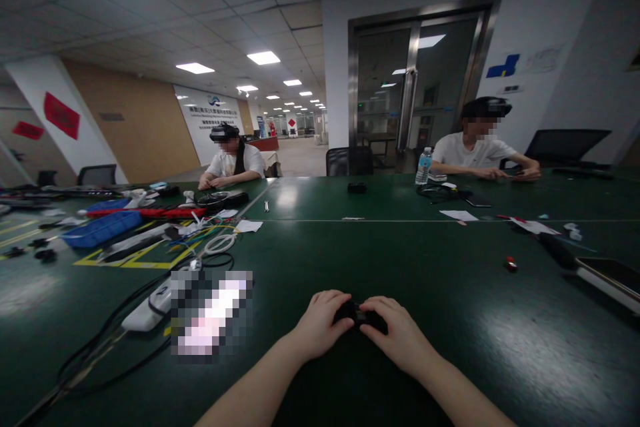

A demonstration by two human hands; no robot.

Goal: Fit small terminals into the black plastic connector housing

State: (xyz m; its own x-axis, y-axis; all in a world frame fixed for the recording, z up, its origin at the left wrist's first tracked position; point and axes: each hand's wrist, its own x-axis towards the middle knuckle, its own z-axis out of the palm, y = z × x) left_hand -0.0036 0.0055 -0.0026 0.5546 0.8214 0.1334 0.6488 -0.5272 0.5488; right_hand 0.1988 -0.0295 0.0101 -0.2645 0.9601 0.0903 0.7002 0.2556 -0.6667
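A small black object point(358, 313) lies low over the green table point(430, 280), near the front centre. My left hand point(323, 323) is closed round its left end, thumb below and fingers above. Its right end is gripped by my right hand point(395, 330) in the same way. The middle of the object shows between the two hands, while both ends are partly covered by fingers. What exactly it is cannot be made out.
A white power strip point(150, 307) with black cables and a blurred bright rectangle point(215, 317) lie at left. Blue trays point(103, 229) and tools are further back. A bottle point(423, 167) stands near one seated person point(473, 147); another person point(233, 160) sits at far left.
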